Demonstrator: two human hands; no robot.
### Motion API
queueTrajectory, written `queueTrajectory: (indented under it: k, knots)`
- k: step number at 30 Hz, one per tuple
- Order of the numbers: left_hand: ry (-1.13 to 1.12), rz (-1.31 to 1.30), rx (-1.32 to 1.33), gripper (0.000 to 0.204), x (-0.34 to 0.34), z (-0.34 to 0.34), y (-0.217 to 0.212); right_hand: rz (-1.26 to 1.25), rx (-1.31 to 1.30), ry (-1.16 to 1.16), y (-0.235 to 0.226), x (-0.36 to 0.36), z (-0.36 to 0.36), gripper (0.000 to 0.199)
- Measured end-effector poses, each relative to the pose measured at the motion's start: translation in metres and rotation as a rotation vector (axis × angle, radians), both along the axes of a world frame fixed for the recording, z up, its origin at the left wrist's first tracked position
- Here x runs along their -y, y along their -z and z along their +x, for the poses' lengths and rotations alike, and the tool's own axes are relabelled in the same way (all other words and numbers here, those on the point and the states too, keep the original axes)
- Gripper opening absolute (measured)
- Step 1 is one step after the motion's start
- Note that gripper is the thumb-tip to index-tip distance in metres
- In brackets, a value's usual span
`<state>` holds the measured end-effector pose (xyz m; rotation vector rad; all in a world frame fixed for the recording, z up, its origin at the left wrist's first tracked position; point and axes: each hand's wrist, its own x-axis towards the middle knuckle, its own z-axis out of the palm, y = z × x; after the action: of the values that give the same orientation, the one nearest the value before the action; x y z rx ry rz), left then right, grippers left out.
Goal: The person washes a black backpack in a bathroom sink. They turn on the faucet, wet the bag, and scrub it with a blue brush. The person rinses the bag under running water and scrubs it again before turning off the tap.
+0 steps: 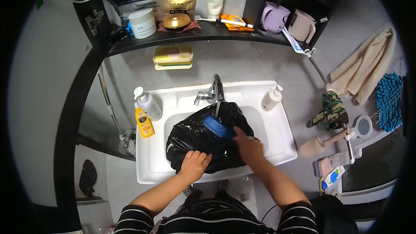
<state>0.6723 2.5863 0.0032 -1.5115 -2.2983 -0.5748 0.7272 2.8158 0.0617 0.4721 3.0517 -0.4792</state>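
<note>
A wet, shiny black cloth item [190,134] is bunched up across the sink bowl; whether it is a garment or a bag I cannot tell. My left hand [196,164] presses on its near edge with the fingers bent and drawn together. In my right hand [249,147] is a blue scrubbing brush [216,126], its head over the middle of the black cloth. Motion blurs the brush and that hand. From the chrome faucet [216,89] at the back, a thin stream of water falls onto the far side of the cloth.
Around the white sink [147,169] stand a grey pump bottle [150,106], a yellow bottle [144,122] and a white pump bottle [271,99]. A black shelf [173,39] with toiletries hangs above. A bristled brush [313,146] and a towel [364,67] hang at right.
</note>
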Motion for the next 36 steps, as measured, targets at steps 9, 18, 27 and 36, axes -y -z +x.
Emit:
queueTrajectory:
  k: [9,18,27,36]
  knots:
    - [0.032,-0.012,0.03,0.031,0.012,-0.01,0.002,0.102,0.145,0.076,0.018,-0.018,-0.017,0.039]
    - [0.1,-0.11,0.115,0.033,0.004,-0.02,-0.001,0.118,0.195,-0.193,0.036,0.033,-0.026,0.035]
    - [-0.081,-0.114,0.064,0.028,0.01,-0.008,0.016,-0.148,0.178,-0.288,0.047,0.063,-0.048,0.035]
    - [-0.072,-0.025,0.226,0.025,0.029,-0.03,0.002,0.22,-0.074,-0.08,0.018,-0.023,-0.041,0.033]
